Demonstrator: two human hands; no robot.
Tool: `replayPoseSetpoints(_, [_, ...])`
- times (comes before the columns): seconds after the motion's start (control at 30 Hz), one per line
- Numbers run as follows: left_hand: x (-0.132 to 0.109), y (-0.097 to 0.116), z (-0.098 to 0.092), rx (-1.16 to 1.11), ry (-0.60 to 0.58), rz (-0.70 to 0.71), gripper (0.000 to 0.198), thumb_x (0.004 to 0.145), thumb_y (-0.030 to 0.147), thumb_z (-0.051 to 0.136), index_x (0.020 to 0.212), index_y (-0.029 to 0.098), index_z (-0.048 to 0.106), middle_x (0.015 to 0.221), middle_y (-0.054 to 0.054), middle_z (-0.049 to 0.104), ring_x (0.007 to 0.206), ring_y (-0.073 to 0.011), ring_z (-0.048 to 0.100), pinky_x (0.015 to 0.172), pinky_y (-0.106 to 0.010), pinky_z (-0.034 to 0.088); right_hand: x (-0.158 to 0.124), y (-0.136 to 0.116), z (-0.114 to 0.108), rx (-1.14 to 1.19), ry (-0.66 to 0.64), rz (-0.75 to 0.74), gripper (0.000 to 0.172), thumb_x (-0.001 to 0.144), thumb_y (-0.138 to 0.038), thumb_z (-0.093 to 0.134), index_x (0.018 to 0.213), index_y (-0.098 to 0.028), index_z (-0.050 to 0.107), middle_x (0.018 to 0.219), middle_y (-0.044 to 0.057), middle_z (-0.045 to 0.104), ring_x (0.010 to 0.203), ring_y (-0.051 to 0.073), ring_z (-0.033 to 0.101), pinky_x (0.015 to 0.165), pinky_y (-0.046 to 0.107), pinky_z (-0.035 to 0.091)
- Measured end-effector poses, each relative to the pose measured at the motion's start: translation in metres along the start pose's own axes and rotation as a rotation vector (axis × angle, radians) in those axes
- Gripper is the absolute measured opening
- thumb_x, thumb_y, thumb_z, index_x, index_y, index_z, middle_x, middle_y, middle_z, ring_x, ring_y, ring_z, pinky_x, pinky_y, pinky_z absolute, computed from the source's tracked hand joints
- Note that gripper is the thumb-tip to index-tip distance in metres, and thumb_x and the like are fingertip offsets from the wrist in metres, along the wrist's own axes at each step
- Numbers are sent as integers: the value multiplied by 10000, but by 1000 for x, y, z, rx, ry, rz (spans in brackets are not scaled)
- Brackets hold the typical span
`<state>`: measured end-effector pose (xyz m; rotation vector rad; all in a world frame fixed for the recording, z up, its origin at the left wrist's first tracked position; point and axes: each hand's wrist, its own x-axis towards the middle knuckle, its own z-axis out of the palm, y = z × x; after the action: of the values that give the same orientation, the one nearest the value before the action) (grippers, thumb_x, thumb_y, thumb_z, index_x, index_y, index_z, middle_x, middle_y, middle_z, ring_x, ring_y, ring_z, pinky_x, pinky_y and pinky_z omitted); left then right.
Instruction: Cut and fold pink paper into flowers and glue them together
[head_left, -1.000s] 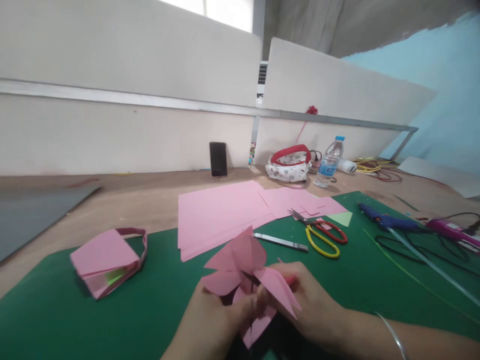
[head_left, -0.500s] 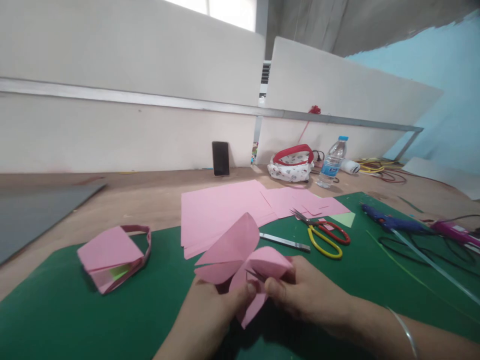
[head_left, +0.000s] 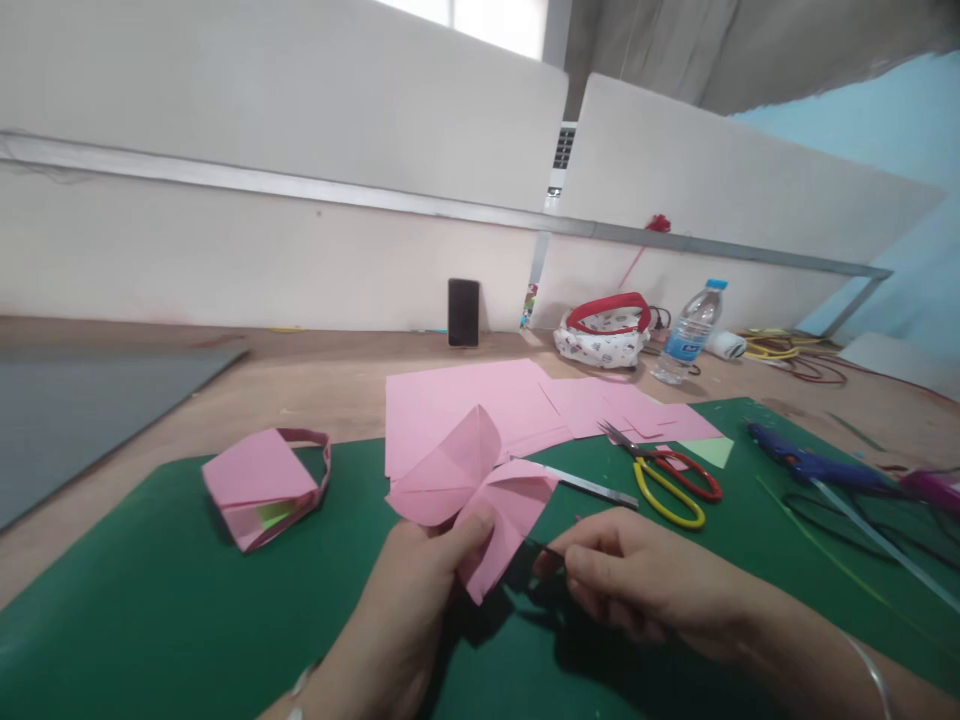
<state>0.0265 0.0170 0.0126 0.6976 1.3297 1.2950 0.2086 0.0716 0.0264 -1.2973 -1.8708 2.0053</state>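
My left hand (head_left: 409, 600) pinches a folded pink paper shape (head_left: 472, 485) with petal-like flaps, holding it just above the green cutting mat (head_left: 135, 610). My right hand (head_left: 637, 580) is beside it to the right, its fingers curled in a pinch at the shape's lower right edge; I cannot make out what they grip. A metal ruler (head_left: 589, 485) lies on the mat just beyond the shape.
A pink paper basket (head_left: 262, 487) sits on the mat at left. Pink sheets (head_left: 465, 405) lie behind, with red-and-yellow scissors (head_left: 667, 480), a blue glue gun (head_left: 814, 465), cables, a water bottle (head_left: 688, 333), a pouch (head_left: 602, 335) and a phone (head_left: 463, 312) by the white partition.
The paper shape's flaps have been turned and pressed flatter. My right hand has come off the top of the shape and now pinches at its lower right edge. The view shifted left.
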Motion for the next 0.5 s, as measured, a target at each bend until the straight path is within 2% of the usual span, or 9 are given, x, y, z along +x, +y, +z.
replayPoseSetpoints(0.1, [1,-1,0,-63,-77,-29,163,739,281,611,782,131,658,709,-39,679,637,-184,604,631,-307,476,2,-1,3,108,25,-12,373,825,-527,547,865,-160,603,588,-52,450,413,23,298,333,120,178])
replayPoseSetpoints(0.17, [1,0,0,-38,-92,-23,223,742,301,616,850,114,675,753,-68,695,678,-206,619,632,-312,475,3,0,6,172,43,-8,385,812,-543,558,769,-160,555,578,-57,439,412,19,278,340,120,172])
replayPoseSetpoints(0.27, [0,0,2,16,-73,-29,325,730,358,634,934,110,681,770,-83,708,684,-223,626,597,-311,470,5,3,10,188,49,7,411,802,-524,579,650,-160,465,533,-67,413,394,14,275,339,122,166])
replayPoseSetpoints(0.5, [3,-6,1,79,-33,19,354,709,381,633,927,107,684,880,-123,726,762,-264,643,659,-363,489,8,7,15,224,42,-36,388,778,-474,625,630,-161,453,507,-71,412,372,11,286,321,128,169])
